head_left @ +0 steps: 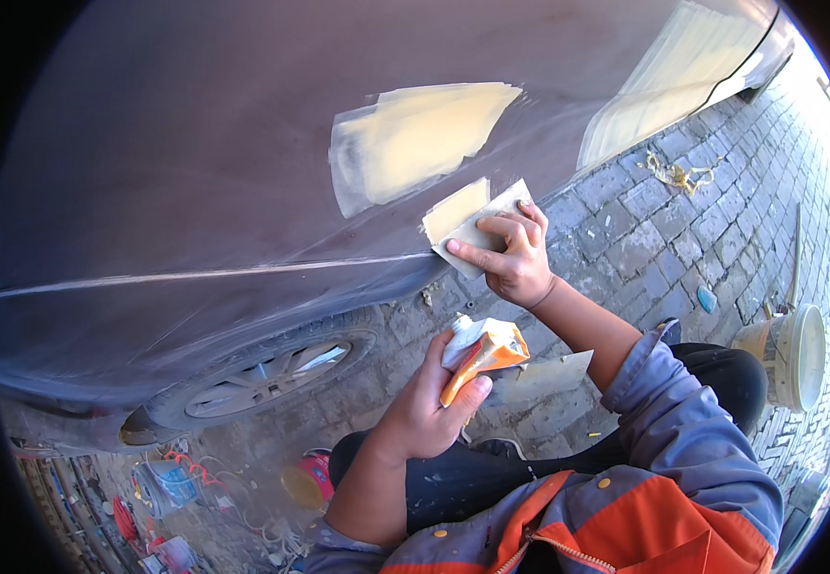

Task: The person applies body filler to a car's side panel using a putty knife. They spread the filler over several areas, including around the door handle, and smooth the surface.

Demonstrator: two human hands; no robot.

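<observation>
My right hand (pixel 518 256) grips a flat, pale putty spreader (pixel 472 234), fingers spread along its face. The spreader's edge lies against the lower edge of the dark car body (pixel 195 172), beside a small cream putty patch (pixel 456 208). Below it, my left hand (pixel 423 402) is closed round a crumpled orange-and-white squeeze tube (pixel 484 352), thumb on its side. Just past that hand juts a flat grey plate (pixel 544 376); whether the hand also holds it is hidden. A larger cream putty patch (pixel 425 139) covers the panel above.
Another putty area (pixel 673 81) lies at the far right of the car. Below the panel is a wheel (pixel 272 378). On the paving (pixel 644 206) stand a white bucket (pixel 797 359) at right and a pink can (pixel 312 478) by my left arm. Yellowish scraps (pixel 680 175) lie farther off.
</observation>
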